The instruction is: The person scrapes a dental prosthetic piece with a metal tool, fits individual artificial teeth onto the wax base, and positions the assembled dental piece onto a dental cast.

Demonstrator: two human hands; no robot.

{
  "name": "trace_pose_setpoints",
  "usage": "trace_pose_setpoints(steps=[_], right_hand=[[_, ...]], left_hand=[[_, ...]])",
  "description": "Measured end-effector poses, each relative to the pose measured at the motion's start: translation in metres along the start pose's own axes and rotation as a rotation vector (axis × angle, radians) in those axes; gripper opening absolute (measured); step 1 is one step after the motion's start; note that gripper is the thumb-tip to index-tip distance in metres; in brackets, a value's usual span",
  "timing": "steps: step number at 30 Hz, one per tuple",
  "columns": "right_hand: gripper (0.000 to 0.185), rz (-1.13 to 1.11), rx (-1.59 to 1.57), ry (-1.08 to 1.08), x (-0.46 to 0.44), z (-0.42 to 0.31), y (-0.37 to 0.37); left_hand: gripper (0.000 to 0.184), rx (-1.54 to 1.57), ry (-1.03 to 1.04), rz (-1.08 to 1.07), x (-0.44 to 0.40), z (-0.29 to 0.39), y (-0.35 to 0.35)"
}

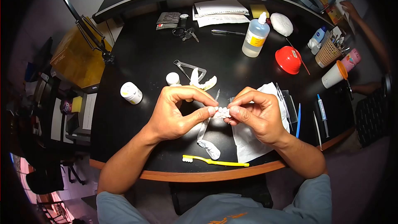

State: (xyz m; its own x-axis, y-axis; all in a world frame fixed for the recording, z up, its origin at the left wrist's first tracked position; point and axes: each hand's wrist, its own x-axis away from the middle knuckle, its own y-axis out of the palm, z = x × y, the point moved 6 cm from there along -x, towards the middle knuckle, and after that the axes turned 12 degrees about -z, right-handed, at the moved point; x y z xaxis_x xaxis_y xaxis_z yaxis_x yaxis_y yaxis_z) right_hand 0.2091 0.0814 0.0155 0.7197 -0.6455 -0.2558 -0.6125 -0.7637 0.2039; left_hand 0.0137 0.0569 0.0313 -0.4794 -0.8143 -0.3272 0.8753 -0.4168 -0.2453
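Between my two hands, above the black table, is a small white row of model teeth (223, 111). My left hand (176, 112) pinches its left end between thumb and index finger. My right hand (259, 114) holds the other end with thumb and fingers. Just below lies a white dental cast (208, 148), partly hidden toward my left hand. A cream-coloured dental model (205, 84) rests beyond my left fingers, beside a metal caliper (187, 65). White tissue (248, 147) lies under my right hand. A yellow toothbrush (215, 162) is near the front edge.
White jars (131, 93) stand at the left. A clear bottle (255, 37), a red bowl (288, 60) and a white cup (333, 76) are farther back. A blue tool (298, 120) and a syringe (322, 114) lie right. Another person's arm (367, 33) reaches in at the upper right.
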Motion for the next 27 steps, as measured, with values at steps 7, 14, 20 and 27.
trace_pose_setpoints(steps=[7,14,20,27], right_hand=[[0.007,-0.007,0.064,-0.011,-0.001,0.001,-0.001],[0.01,0.02,-0.03,0.047,0.0,0.005,-0.004],[0.015,0.091,-0.186,0.154,0.002,0.007,-0.01],[0.018,0.077,-0.184,0.173,0.001,0.01,-0.01]], left_hand=[[0.011,-0.004,-0.03,0.006,0.0,-0.003,0.001],[0.015,-0.005,-0.025,-0.039,0.001,-0.001,0.002],[0.03,-0.115,0.02,-0.002,0.001,0.006,0.005],[0.028,-0.094,0.007,0.023,0.002,0.004,0.005]])
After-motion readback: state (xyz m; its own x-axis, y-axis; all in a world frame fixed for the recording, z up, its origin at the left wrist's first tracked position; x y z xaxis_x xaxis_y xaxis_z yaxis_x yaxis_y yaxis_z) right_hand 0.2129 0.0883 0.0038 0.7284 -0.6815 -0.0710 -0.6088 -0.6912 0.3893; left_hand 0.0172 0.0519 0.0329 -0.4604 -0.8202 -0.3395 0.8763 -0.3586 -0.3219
